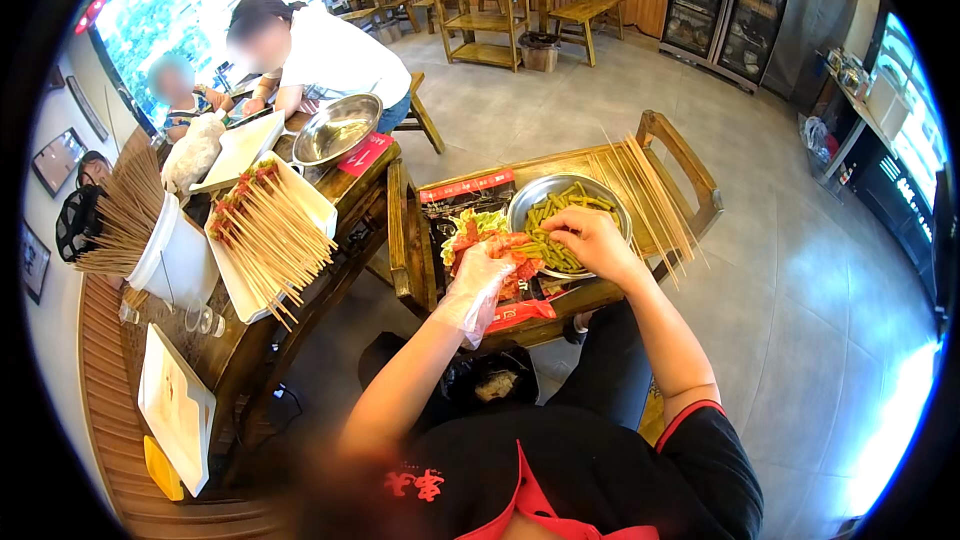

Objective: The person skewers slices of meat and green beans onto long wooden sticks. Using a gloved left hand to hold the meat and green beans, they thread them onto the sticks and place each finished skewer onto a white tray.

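Observation:
My left hand (480, 277), in a clear plastic glove, holds a piece of red seasoned meat (504, 243) above a printed red-and-black package. My bare right hand (589, 240) reaches over a steel bowl (517, 202) of cut green bean pieces (562, 204), its thumb and fingertips close together at the beans; whether it pinches one cannot be told. Pale green leafy vegetable (484, 222) lies beside the meat. Loose bamboo skewers (651, 195) rest on the wooden bench to the right of the bowl. At the left, a white tray (327, 210) bears many skewers with red meat on their ends (244, 199).
A white bucket (176, 255) of skewers, a clear cup (201, 319) and an empty steel bowl (337, 127) stand on the left table (247, 349). A person in white leans over its far end beside another person. A black-lined bin (525, 375) stands below the bench.

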Demonstrator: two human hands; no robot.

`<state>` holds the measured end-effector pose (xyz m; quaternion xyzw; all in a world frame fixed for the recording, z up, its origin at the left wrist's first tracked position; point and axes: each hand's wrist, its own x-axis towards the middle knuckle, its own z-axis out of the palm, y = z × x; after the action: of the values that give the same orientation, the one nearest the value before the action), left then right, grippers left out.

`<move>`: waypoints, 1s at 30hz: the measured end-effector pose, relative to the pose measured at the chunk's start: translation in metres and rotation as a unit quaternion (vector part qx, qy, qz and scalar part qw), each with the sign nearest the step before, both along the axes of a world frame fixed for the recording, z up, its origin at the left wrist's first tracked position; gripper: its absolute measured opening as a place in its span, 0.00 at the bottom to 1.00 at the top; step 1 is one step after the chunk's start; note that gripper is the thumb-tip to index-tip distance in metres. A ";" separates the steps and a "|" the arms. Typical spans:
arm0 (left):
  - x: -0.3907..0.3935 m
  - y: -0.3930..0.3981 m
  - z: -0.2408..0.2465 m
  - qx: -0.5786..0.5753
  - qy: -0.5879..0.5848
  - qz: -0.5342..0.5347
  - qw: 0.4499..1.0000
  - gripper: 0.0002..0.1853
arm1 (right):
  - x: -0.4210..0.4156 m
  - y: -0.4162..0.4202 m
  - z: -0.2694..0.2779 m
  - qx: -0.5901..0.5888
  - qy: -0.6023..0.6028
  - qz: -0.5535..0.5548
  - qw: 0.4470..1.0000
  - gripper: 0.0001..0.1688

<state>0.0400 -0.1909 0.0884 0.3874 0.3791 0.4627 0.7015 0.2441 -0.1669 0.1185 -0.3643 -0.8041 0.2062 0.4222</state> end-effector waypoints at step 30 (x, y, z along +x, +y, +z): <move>-0.003 0.006 -0.010 0.008 0.002 0.024 1.000 0.16 | 0.000 0.003 -0.008 0.071 -0.029 -0.041 0.996 0.06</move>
<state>0.0366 -0.1851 0.0785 0.3847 0.3856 0.4821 0.6862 0.2440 -0.1636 0.1108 -0.3718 -0.8131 0.1205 0.4314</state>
